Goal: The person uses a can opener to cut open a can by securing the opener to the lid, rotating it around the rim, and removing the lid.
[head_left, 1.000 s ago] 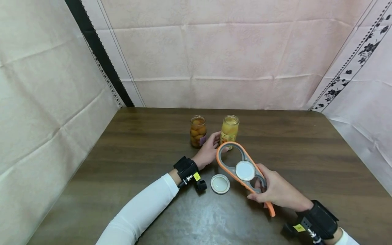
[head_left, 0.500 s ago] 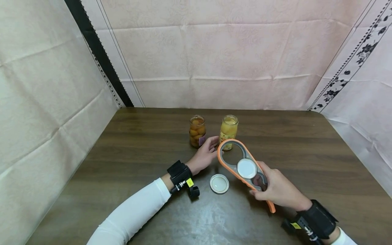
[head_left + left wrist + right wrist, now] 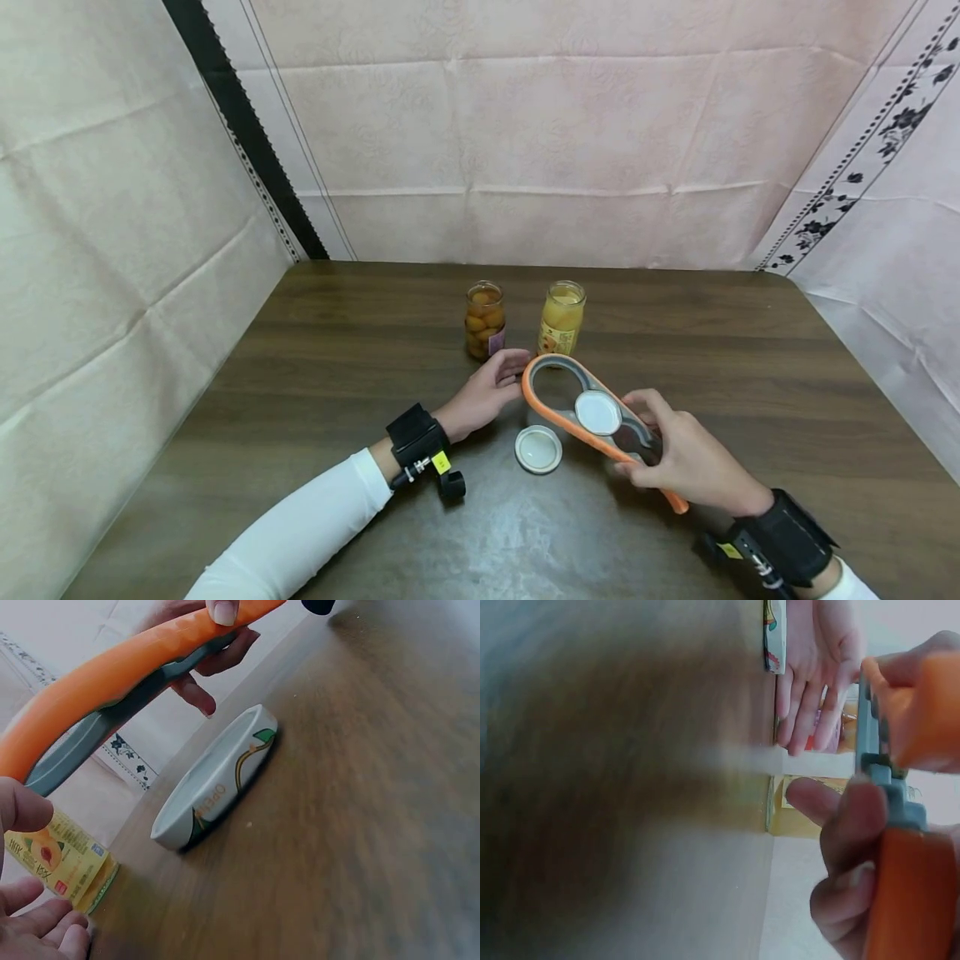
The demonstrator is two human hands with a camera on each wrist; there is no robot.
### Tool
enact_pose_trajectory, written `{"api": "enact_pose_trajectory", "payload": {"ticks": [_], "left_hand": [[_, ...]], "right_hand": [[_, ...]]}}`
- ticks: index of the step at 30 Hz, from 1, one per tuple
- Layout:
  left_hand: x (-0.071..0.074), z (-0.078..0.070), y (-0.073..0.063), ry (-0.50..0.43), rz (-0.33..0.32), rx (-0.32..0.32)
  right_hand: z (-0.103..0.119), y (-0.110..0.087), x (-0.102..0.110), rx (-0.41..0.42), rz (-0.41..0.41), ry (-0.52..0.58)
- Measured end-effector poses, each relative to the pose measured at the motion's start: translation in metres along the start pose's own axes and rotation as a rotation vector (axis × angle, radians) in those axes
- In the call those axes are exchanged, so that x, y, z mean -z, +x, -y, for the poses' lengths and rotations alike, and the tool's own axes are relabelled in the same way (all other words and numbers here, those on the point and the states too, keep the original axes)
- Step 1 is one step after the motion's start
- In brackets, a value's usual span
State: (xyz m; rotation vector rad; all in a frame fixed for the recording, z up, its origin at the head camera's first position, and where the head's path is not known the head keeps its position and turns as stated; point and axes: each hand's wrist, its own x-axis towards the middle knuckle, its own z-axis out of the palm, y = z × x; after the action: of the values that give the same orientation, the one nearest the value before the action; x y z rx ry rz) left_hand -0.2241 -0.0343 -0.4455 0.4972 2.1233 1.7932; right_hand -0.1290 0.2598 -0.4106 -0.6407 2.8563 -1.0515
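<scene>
My right hand [image 3: 686, 454] grips an orange and grey jar opener [image 3: 577, 429] above the table, its looped end pointing left. A round white disc [image 3: 597, 412] sits in the middle of the opener; I cannot tell whether it is a jar lid. My left hand [image 3: 483, 396] is by the looped end, fingers loosely extended. In the left wrist view its thumb [image 3: 26, 806] lies against or very near the loop. Below the opener, a white jar lid [image 3: 538, 450] lies on the table, "OPEN" printed on its rim. A jar of yellow fruit [image 3: 561, 321] stands behind the opener.
Left of the yellow jar stands a jar of brown round fruit [image 3: 484, 317], just beyond the left fingers. Both jars look uncapped. The wooden table [image 3: 360, 333] is backed by pale cloth [image 3: 525, 150] hanging on several sides.
My left hand has drawn back from the yellow jar, toward me and to the left. The opener has dipped slightly and tilted flatter, still in my right hand.
</scene>
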Motion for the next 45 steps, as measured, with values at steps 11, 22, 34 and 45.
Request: {"api": "enact_pose_trajectory", "payload": {"ticks": [11, 22, 34, 45], "left_hand": [[0.015, 0.003, -0.012, -0.002, 0.018, 0.032], [0.026, 0.004, -0.020, 0.008, 0.030, 0.043], [0.025, 0.003, -0.019, 0.021, 0.052, 0.019], [0.025, 0.002, -0.020, 0.026, 0.047, 0.017]], "right_hand": [[-0.006, -0.007, 0.005, 0.061, 0.009, 0.026], [-0.013, -0.009, 0.007, 0.028, 0.160, 0.016], [-0.012, -0.011, 0.011, -0.028, 0.261, 0.155], [-0.021, -0.009, 0.018, -0.054, 0.384, 0.295]]}}
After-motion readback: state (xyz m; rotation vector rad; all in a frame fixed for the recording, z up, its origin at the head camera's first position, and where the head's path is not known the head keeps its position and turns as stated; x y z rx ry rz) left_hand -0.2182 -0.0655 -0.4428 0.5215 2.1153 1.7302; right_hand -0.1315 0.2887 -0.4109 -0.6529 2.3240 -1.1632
